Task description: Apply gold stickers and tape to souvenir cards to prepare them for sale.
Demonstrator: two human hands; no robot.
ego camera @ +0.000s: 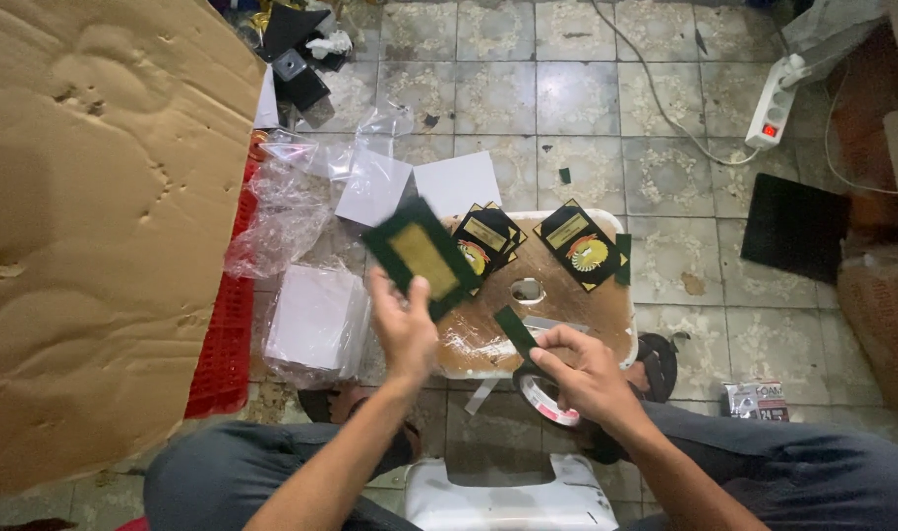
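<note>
My left hand (402, 324) holds up a dark green card with a gold panel (421, 258), tilted above the left side of a small white stool (628, 324). My right hand (579, 369) pinches a narrow dark green strip (515, 330) over the stool's front edge. A roll of tape (547, 401) sits under the right hand, against its wrist side. Two piles of black and gold cards (486, 241) (580, 246) lie on the stool's back part.
A big cardboard sheet (95, 216) fills the left. Beside it are a red crate (228, 344), clear plastic bags (277, 211) and white sheets (316, 317). A power strip (772, 108) and a black mat (793, 226) lie on the tiled floor at right.
</note>
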